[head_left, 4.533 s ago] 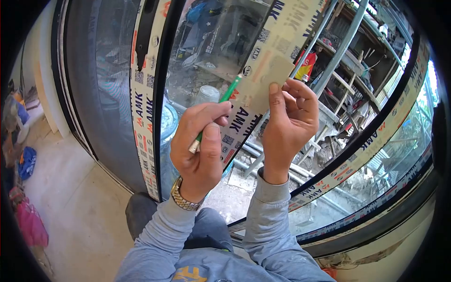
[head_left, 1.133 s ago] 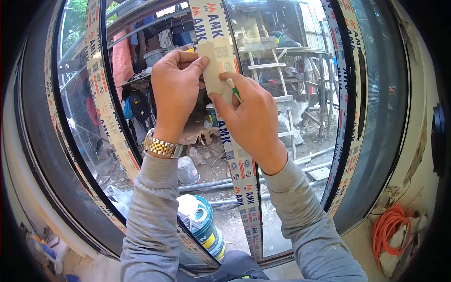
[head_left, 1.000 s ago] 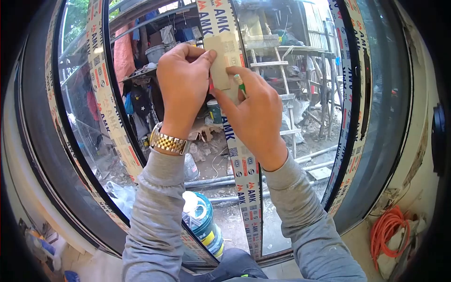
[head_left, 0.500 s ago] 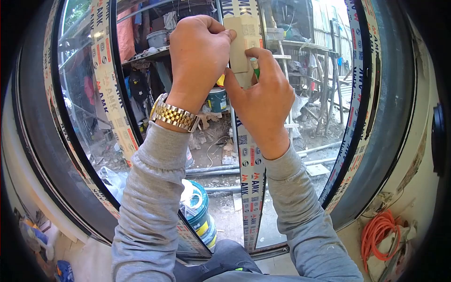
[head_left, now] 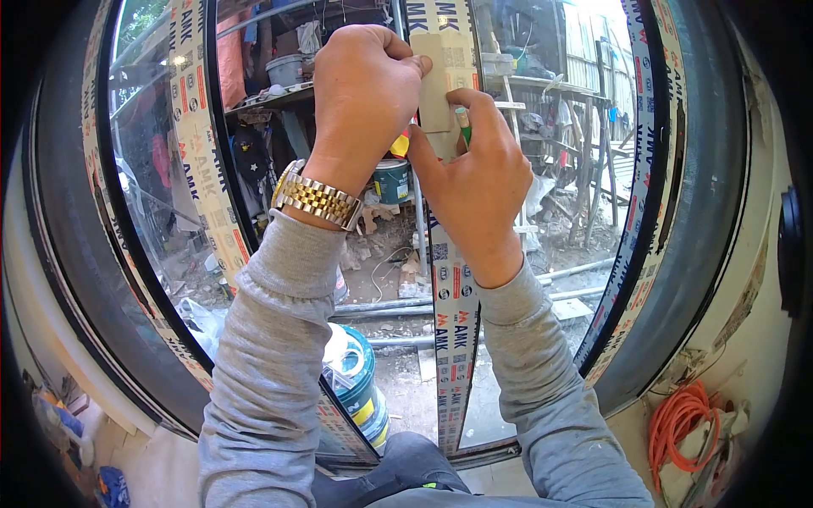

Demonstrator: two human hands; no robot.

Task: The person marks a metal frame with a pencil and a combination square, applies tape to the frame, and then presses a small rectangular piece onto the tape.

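Observation:
A flat beige rectangular card [head_left: 437,89] lies against the upright window frame [head_left: 453,279], which is wrapped in printed AMK tape. At the card's upper left edge my left hand [head_left: 366,102] is closed, thumb and bent fingers pinching there. A gold and silver watch [head_left: 320,200] is on that wrist. Lower down, my right hand [head_left: 481,182] curls around the frame, its thumb on the left side and index finger at the card's right edge. A green pencil [head_left: 464,125] with a pale end is tucked in this hand, its lower part hidden.
Glass panes flank the frame, with another taped upright [head_left: 196,127] at left. Beyond the glass are a teal bucket [head_left: 356,389], pipes [head_left: 398,306] and cluttered shelves. A coiled orange hose [head_left: 684,427] lies at lower right.
The view has shifted slightly. My left hand appears a little further right; both hands keep nearly the same grip at the card and frame.

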